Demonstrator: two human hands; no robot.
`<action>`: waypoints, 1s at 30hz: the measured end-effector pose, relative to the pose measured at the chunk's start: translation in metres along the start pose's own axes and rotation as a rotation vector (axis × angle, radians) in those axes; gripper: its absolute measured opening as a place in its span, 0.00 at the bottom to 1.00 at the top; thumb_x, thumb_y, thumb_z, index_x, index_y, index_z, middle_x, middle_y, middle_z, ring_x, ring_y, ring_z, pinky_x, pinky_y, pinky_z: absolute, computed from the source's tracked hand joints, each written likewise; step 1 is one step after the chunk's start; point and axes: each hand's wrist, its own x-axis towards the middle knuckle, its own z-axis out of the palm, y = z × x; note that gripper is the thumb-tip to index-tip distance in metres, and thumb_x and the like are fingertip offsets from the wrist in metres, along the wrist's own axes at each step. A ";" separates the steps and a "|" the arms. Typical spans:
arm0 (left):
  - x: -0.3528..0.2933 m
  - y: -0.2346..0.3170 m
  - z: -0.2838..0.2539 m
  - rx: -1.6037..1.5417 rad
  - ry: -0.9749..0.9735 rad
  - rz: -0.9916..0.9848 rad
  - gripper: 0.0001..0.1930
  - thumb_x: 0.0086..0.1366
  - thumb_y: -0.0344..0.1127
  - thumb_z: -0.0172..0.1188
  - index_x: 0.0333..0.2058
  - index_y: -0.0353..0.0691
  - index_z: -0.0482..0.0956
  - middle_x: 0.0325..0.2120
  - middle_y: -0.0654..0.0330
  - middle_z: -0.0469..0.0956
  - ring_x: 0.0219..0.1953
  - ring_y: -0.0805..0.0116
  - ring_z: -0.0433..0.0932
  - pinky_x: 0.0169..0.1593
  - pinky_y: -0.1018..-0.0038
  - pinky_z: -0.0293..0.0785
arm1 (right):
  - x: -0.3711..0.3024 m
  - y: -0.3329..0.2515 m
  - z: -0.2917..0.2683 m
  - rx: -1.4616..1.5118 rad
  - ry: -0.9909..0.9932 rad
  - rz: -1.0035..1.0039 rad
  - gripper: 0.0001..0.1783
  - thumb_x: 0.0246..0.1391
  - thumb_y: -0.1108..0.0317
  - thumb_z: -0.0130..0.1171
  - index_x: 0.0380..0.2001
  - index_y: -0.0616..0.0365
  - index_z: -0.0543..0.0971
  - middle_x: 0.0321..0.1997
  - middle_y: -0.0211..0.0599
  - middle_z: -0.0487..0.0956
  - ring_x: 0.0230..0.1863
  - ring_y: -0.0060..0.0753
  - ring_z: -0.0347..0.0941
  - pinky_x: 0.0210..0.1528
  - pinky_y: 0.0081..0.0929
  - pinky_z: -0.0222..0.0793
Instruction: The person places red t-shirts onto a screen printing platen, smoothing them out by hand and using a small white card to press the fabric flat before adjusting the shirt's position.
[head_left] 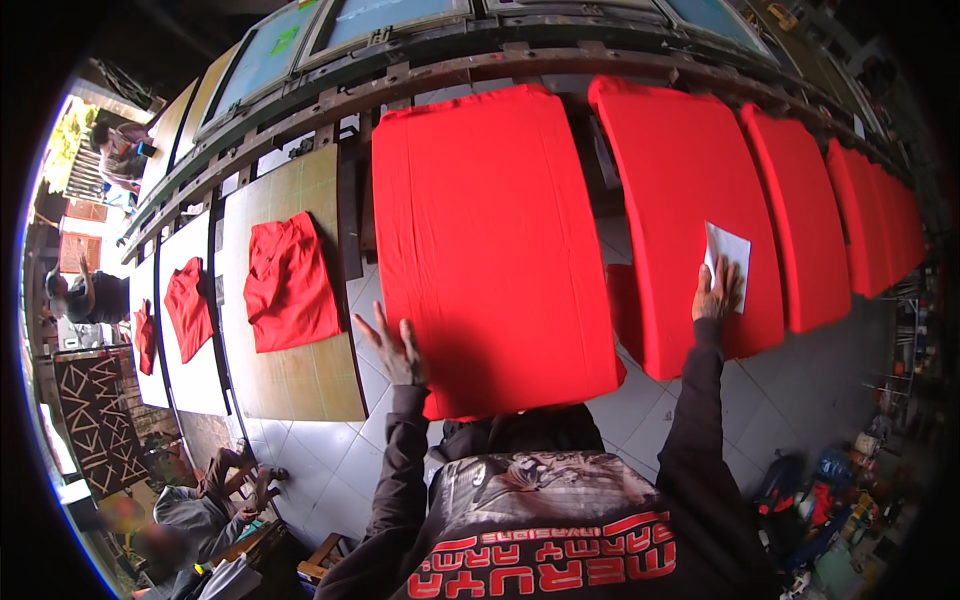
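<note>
A red cloth garment [490, 240] is stretched smooth over a long board right in front of me. My left hand [394, 350] is by its near left edge, fingers spread, holding nothing. Out to the right, my right hand [718, 292] grips a flat white sheet [733, 250], perhaps paper or card. Hand and sheet are over the second red-covered board [680, 190]; whether they touch the cloth I cannot tell.
More red-covered boards [795, 220] follow to the right. Leftward, folded red garments [292, 285] lie on bare boards [300, 395]. A dark metal rail [450, 75] runs behind, with framed screens [370, 22] beyond. People [205, 520] are at the left; clutter [830, 500] fills the lower right.
</note>
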 end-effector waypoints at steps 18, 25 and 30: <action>-0.058 0.041 0.016 0.481 -0.311 0.265 0.34 0.69 0.53 0.48 0.69 0.47 0.55 0.71 0.45 0.43 0.73 0.42 0.38 0.72 0.50 0.36 | -0.195 -0.169 -0.127 0.468 -0.471 -0.789 0.36 0.54 0.56 0.58 0.65 0.55 0.63 0.73 0.57 0.51 0.73 0.61 0.46 0.71 0.62 0.41; -0.049 0.041 0.010 0.471 -0.388 0.200 0.35 0.69 0.52 0.47 0.69 0.42 0.55 0.71 0.45 0.46 0.73 0.43 0.41 0.72 0.51 0.38 | -0.153 -0.204 -0.097 0.266 -0.607 -1.049 0.37 0.61 0.49 0.40 0.70 0.52 0.57 0.76 0.50 0.49 0.76 0.52 0.43 0.75 0.52 0.33; -0.051 0.041 0.009 0.488 -0.482 0.107 0.35 0.69 0.53 0.47 0.69 0.42 0.54 0.71 0.45 0.46 0.73 0.41 0.40 0.72 0.49 0.37 | -0.054 -0.278 -0.058 0.309 -0.541 -1.153 0.36 0.60 0.49 0.46 0.68 0.54 0.61 0.74 0.49 0.54 0.75 0.49 0.48 0.75 0.48 0.36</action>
